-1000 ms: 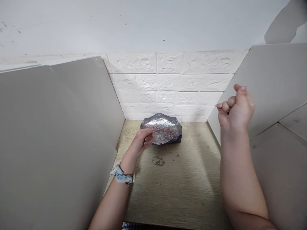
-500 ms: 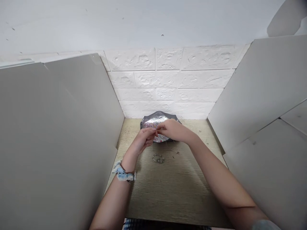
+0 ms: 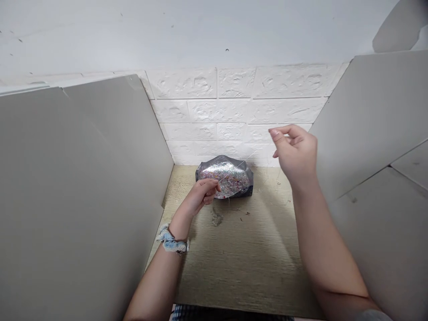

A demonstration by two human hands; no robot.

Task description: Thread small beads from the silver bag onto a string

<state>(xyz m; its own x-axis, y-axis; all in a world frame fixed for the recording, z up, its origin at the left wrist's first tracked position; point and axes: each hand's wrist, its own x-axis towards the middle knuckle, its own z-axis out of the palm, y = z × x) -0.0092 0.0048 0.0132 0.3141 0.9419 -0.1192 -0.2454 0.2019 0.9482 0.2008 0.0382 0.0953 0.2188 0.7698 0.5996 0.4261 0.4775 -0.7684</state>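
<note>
A thin clear thread point(image 3: 241, 163) stretches slantwise between my two hands. My left hand point(image 3: 203, 194) pinches its lower end in front of the bag, with thumb and fingertips together. Up to the right, before the brick wall, my right hand point(image 3: 294, 151) is closed with thumb and forefinger pinched on the other end. Behind the thread stands a silvery bag point(image 3: 227, 174) with a clear window full of small colourful beads. A beaded bracelet point(image 3: 217, 218), blurred, is just below the bag and my left hand; whether it rests on the table I cannot tell.
Grey panels rise at the left point(image 3: 100, 178) and right point(image 3: 368, 133) of the wooden table point(image 3: 234, 267). White brick-patterned wall point(image 3: 200, 111) closes the back. Small dark bits point(image 3: 248, 213) lie near the bag. A blue and white scrunchie point(image 3: 172, 239) circles my left wrist.
My right hand has moved up and right, away from my left hand, drawing the thread out between them. The bracelet has shifted and bunched up. My left hand has stayed almost still.
</note>
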